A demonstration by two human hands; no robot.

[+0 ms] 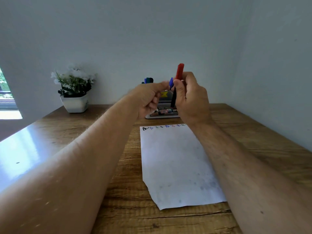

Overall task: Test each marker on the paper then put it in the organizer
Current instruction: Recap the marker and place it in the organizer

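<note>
While both hands hover above the wooden desk [253,132], right hand [190,98] gripping red marker [179,70] upright plus a dark one, left hand [148,97] pinching blue cap [171,83] (blurred), organizer [164,107] behind, marked paper [177,166] below.

Near the middle of the frame, the organizer [164,105] carried a printed label low on its front, on which "42" stood in a red box, with the white letters "OP" at the right, cut off by the right hand [190,97]. A yellow tag higher up was too blurred to read. Along the paper [177,162] top edge ran small coloured scribbles, the first resembling "A".
</note>
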